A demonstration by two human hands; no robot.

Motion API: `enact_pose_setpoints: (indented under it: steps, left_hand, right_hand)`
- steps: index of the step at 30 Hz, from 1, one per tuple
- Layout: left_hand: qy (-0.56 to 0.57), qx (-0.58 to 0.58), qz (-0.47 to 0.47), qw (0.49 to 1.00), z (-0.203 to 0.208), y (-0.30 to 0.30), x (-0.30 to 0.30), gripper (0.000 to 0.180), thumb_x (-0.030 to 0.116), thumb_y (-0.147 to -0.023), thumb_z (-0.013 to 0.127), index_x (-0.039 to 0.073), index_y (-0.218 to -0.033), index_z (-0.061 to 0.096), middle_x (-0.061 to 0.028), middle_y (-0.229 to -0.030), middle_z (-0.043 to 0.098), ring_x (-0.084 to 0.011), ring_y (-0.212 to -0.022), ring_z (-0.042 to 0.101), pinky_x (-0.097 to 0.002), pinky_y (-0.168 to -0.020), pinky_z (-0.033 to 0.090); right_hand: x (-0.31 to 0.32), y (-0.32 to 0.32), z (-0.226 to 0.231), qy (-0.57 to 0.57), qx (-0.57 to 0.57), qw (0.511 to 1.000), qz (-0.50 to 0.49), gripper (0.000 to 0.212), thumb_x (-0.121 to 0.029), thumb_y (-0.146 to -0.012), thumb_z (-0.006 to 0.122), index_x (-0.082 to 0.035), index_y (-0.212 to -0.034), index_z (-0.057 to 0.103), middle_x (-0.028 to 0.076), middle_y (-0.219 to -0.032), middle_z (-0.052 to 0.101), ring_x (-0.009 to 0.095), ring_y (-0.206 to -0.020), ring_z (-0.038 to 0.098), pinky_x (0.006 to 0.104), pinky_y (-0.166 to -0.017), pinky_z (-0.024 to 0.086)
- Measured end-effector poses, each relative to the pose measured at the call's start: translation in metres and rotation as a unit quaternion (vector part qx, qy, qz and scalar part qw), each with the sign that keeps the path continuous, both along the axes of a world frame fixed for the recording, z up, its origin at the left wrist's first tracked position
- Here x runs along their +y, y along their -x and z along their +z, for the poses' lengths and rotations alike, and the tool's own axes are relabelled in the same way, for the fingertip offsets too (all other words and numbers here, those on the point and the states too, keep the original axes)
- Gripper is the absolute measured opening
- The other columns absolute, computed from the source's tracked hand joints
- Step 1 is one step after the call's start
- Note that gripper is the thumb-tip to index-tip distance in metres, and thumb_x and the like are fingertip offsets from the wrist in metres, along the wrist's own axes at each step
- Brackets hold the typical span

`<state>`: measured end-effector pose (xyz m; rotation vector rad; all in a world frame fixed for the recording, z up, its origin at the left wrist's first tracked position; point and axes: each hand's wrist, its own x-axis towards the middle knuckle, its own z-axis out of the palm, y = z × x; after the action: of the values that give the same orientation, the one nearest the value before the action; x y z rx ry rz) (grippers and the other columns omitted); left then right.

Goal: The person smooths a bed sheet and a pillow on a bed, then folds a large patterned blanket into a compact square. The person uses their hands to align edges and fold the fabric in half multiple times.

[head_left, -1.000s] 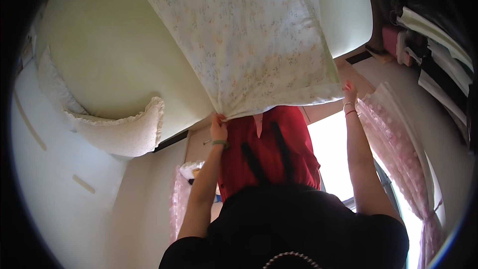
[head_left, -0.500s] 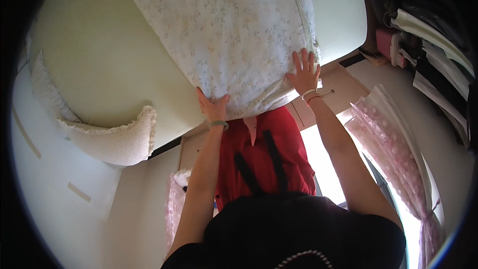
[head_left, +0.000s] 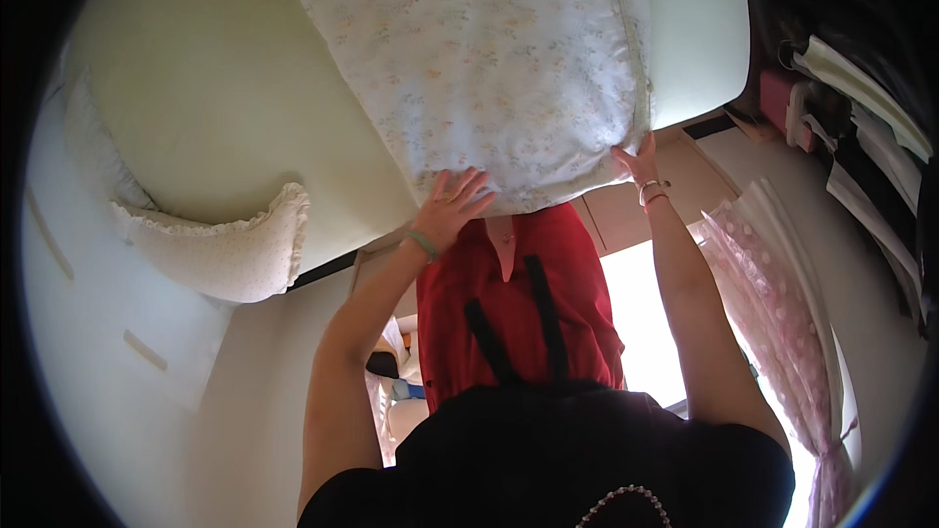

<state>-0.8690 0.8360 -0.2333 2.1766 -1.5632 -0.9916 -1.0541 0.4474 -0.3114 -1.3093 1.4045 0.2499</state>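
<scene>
A pale quilt with a small floral print (head_left: 469, 68) lies folded in a long panel across the light green bed sheet (head_left: 215, 88). My left hand (head_left: 453, 207) rests on the quilt's near left edge, its fingers spread and flat on the fabric. At the near right corner, my right hand (head_left: 638, 158) grips the quilt's edge, with the thumb to the left; part of its fingers is hard to make out. The near edge of the quilt hangs at the bedside, close to my red apron (head_left: 518, 303).
A frilled pillow (head_left: 220, 254) lies at the bed's left end, by the white wall. Drawers (head_left: 626, 200) are at the bed's near side. Pink curtains (head_left: 782, 303) hang by a bright window. Dark and white garments or cloths (head_left: 871, 147) and a pink box (head_left: 785, 103) are at right.
My left hand has shifted right and turned inward along the quilt's edge. The right hand has slid down to the corner, its spread fingers closing there.
</scene>
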Motion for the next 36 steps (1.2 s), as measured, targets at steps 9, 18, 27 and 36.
enact_pose_setpoints:
  steps: [9,18,27,36]
  left_hand:
    - [-0.002,-0.172,-0.015,0.985,-0.018,-0.091,0.023,0.067,0.001,-0.077,0.059,0.031,-0.137,0.051,0.0021,-0.152,0.037,-0.0183,-0.143,0.029,-0.0559,-0.115,0.021]
    - [-0.009,0.412,0.477,0.777,-0.009,-0.19,0.036,0.038,0.026,-0.097,0.054,-0.002,-0.122,0.061,-0.0068,-0.114,0.067,-0.0141,-0.102,0.062,-0.0277,-0.092,0.047]
    - [0.18,-0.224,0.385,0.877,0.03,-0.201,-0.081,0.048,0.031,-0.094,0.056,0.021,-0.141,0.05,-0.0148,-0.152,0.036,-0.03,-0.141,0.034,-0.0499,-0.113,0.023]
    - [-0.056,-0.324,0.401,0.855,-0.044,-0.251,-0.123,0.052,0.051,-0.094,0.05,0.032,-0.141,0.047,-0.0072,-0.158,0.026,-0.0282,-0.145,0.023,-0.0609,-0.112,0.012]
  right_hand:
    - [-0.052,-0.001,0.055,-0.066,0.085,0.956,0.271,0.039,-0.028,-0.08,0.073,0.0,-0.106,0.069,0.011,-0.097,0.071,0.017,-0.09,0.065,0.0315,-0.081,0.051]
    - [-0.125,-0.15,0.095,-0.306,-0.294,0.899,-0.106,0.038,-0.028,-0.101,0.046,-0.003,-0.128,0.054,0.016,-0.127,0.059,0.027,-0.114,0.059,0.0384,-0.095,0.051]
    - [0.014,-0.289,0.124,0.526,-0.184,0.671,0.489,0.055,-0.034,-0.093,0.058,-0.016,-0.143,0.044,0.005,-0.154,0.034,0.024,-0.143,0.029,0.0529,-0.113,0.018]
    - [-0.009,-0.348,0.027,0.581,-0.084,0.576,0.569,0.05,-0.044,-0.096,0.048,-0.026,-0.142,0.044,-0.001,-0.155,0.032,0.023,-0.144,0.025,0.0572,-0.112,0.02]
